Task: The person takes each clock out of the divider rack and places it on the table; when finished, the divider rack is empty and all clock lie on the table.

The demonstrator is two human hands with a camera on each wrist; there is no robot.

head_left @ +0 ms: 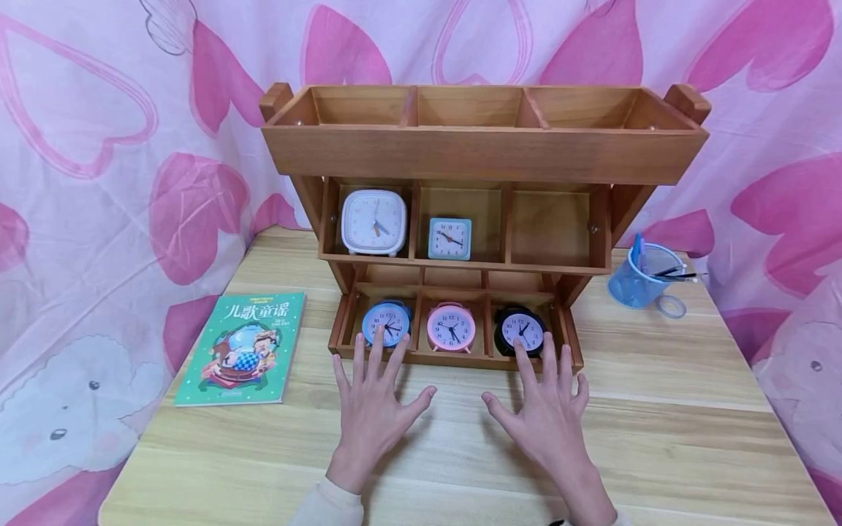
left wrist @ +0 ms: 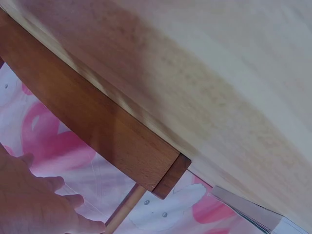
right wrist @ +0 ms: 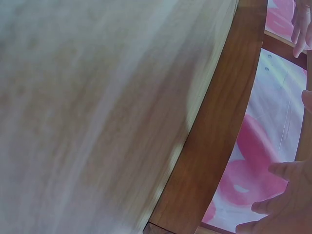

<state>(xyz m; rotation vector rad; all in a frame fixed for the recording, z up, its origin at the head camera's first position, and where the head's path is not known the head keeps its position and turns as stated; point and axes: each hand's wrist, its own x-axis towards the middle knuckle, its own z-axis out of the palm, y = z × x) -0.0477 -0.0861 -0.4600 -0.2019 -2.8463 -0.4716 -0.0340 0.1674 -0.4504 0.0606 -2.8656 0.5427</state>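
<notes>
Both hands have spread fingers and hold nothing, in front of a wooden three-tier shelf (head_left: 487, 155). My left hand (head_left: 371, 413) is nearest the blue alarm clock (head_left: 386, 323), its fingertips overlapping the clock's lower edge in the head view. My right hand (head_left: 549, 416) is before the black alarm clock (head_left: 522, 331), one fingertip overlapping its face. Whether fingertips touch anything I cannot tell. Between these two clocks stands a pink alarm clock (head_left: 451, 328) in the bottom tier's middle compartment. On the middle tier are a white clock (head_left: 374, 222), left, and a small light-blue square clock (head_left: 450, 239), centre.
A green children's book (head_left: 246, 349) lies on the wooden table (head_left: 658, 453) left of the shelf. To the right stand a blue mesh pen holder (head_left: 634, 281) with pens and a roll of tape (head_left: 671, 307). A pink heart-patterned curtain (head_left: 421, 44) hangs behind.
</notes>
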